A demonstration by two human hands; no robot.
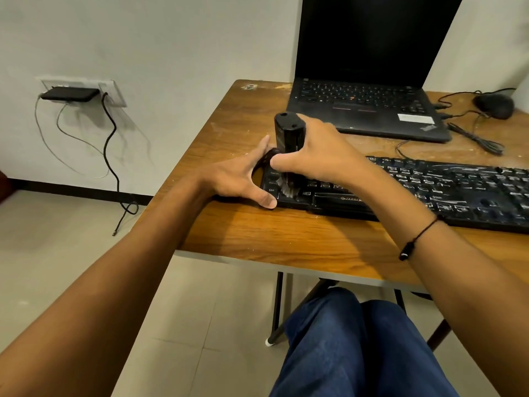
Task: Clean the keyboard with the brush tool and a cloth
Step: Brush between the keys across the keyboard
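A black keyboard [446, 193] lies across the wooden table [286, 236], its left end near the table's left edge. My right hand [315, 153] grips a black brush tool [287, 133] held upright, its pale bristles [286, 190] pressed on the keys at the keyboard's lower left corner beside the Ctrl key. My left hand [243, 179] holds the keyboard's left end, thumb on the front edge and fingers curled round the far side. No cloth is in view.
An open black laptop [369, 110] with a dark screen stands behind the keyboard. A black mouse [493, 106] and cables lie at the far right. A wall socket [83, 90] with a phone and hanging cords is to the left. My legs are under the table.
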